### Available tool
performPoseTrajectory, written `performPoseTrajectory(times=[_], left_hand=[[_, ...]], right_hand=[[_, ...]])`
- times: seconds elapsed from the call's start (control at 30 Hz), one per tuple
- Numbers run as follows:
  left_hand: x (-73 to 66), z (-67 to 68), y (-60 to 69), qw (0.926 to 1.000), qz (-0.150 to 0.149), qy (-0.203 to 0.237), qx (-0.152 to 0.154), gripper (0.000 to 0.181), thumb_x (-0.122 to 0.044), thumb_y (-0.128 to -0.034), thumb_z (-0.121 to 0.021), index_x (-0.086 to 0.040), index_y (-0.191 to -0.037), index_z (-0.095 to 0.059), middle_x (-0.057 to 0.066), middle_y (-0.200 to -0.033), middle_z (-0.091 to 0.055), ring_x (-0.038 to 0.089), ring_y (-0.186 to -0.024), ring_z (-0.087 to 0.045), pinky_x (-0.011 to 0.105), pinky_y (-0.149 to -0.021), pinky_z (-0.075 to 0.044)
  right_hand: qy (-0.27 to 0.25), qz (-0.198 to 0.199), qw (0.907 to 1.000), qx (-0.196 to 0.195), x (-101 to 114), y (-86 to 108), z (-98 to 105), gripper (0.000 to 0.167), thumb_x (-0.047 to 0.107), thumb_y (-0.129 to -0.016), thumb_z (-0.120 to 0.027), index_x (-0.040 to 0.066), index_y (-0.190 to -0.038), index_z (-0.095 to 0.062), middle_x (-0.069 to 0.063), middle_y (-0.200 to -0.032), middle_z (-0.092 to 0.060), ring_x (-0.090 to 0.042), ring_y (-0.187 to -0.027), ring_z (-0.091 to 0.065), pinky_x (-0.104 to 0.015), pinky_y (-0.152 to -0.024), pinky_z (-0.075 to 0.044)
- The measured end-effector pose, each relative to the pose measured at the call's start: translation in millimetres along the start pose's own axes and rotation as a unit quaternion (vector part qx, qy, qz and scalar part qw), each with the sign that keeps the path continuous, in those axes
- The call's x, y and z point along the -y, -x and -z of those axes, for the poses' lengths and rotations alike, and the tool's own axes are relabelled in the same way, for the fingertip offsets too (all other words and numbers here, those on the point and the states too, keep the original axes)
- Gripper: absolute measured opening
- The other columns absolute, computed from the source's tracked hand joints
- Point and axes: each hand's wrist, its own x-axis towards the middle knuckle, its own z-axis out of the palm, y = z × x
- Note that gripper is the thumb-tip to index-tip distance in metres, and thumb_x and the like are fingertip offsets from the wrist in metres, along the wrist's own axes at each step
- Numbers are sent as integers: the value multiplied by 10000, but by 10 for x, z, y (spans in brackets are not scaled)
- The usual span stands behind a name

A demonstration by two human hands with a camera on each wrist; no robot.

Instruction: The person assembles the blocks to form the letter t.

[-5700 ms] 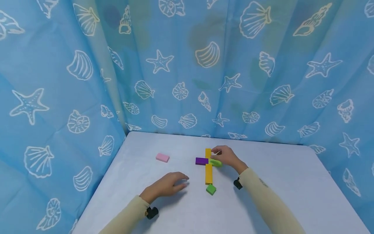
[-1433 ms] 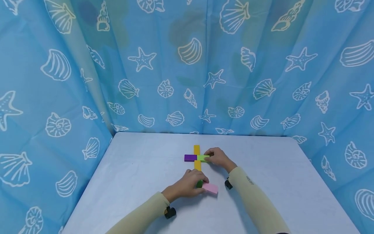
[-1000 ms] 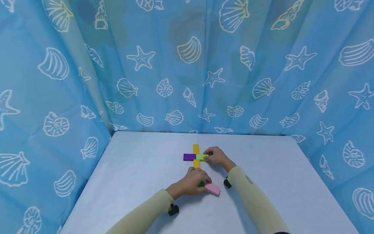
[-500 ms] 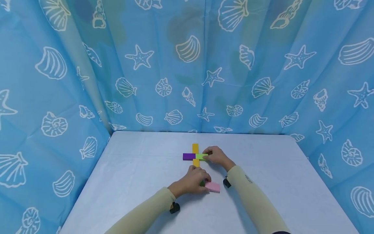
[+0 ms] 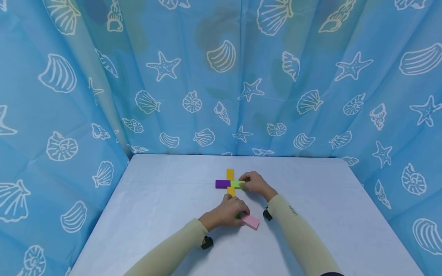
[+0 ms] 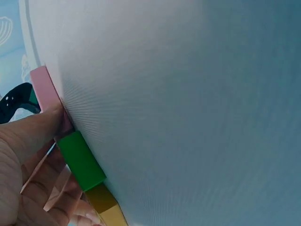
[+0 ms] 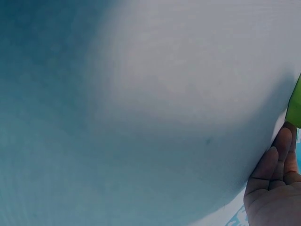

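Observation:
On the white table, in the head view, my left hand (image 5: 225, 212) pinches a pink block (image 5: 251, 222) between thumb and fingers. In the left wrist view the pink block's end meets a dark green block (image 6: 82, 160), which adjoins a yellow block (image 6: 104, 201). My right hand (image 5: 257, 184) holds the right end of a light green block (image 5: 235, 183) between thumb and fingers. A purple block (image 5: 222, 184) touches that block's left end. One yellow block (image 5: 230, 174) lies behind them and another runs forward, partly hidden by my left hand.
The white table (image 5: 165, 199) spreads around the blocks, with its far edge against a blue curtain (image 5: 193, 76) printed with shells and starfish. Both wrists carry small black cameras, the left one (image 5: 207, 242) close above the table.
The pink block, earlier alone at the left, is now in my left hand beside the dark green block. Over the last second it swings slightly. My right hand stays at the light green block.

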Motion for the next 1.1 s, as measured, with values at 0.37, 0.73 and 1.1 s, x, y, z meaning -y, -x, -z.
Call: performPoseTrajectory(times=[0.37, 0.73, 1.1], left_hand=[[-3, 4, -44, 9999, -137, -61, 49, 319, -326, -857, -774, -274, -1167, -719, -143, -1116, -692, 87, -1081, -542, 494, -1048, -332], [74, -35, -114, 9992, -359, -28, 147, 292, -311, -866, -768, -292, -1156, -731, -170, -1103, -710, 50, -1053, -569, 421, -996, -360], [65, -26, -120, 9993, -326, -123, 96, 288, -309, -869, -765, -289, -1154, -731, -169, -1103, -710, 57, -1060, -570, 422, -1005, -359]], right_hand=[[-8, -14, 10000, -16, -29, -48, 0, 200, 202, -905, -713, 117, -1085, -725, -67, -1050, -654, -240, -972, -535, -385, -941, -499], [-54, -14, 10000, -8, -23, -33, -19, 199, 190, -897, -720, 108, -1078, -730, -66, -1031, -663, -235, -947, -542, -387, -926, -504], [-18, -85, 10000, -15, -5, -3, -6, 212, 195, -901, -713, 113, -1097, -721, -62, -1029, -648, -224, -946, -532, -350, -876, -494]])
